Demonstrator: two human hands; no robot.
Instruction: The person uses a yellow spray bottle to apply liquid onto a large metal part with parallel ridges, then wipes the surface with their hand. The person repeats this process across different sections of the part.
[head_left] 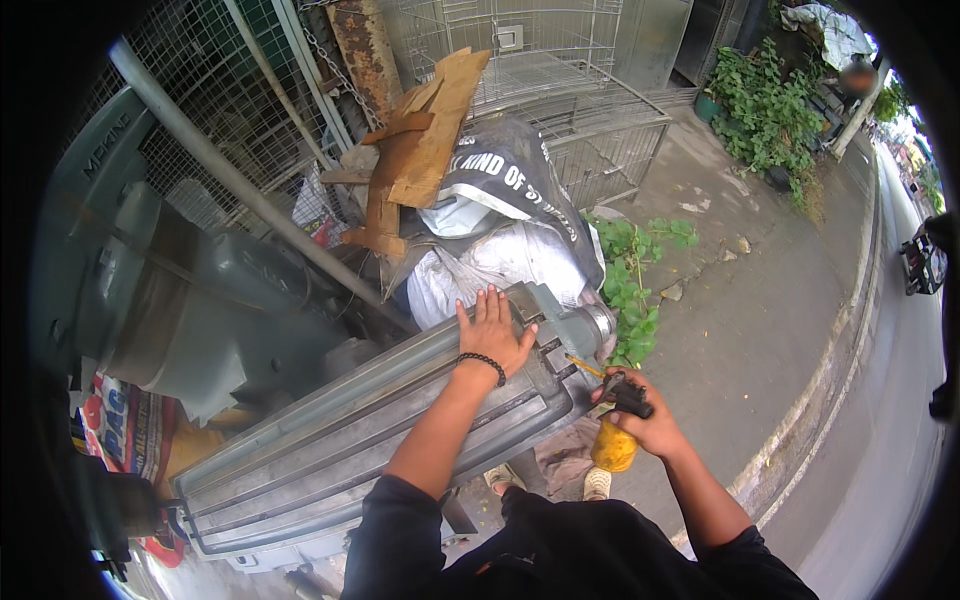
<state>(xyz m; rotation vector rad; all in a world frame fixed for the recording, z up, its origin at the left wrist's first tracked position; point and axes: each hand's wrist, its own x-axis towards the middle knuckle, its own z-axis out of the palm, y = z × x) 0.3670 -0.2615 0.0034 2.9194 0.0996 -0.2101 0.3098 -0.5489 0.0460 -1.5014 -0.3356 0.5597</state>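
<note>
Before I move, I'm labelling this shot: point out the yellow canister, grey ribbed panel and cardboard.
Yellow canister [614,448]: head view, side of its body.
Grey ribbed panel [355,430]: head view, middle of its ribbed face.
Cardboard [428,160]: head view, near its middle.

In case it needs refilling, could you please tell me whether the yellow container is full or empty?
Cannot tell: the yellow container, held in the right hand, shows only its outside, so its contents are hidden.
</note>
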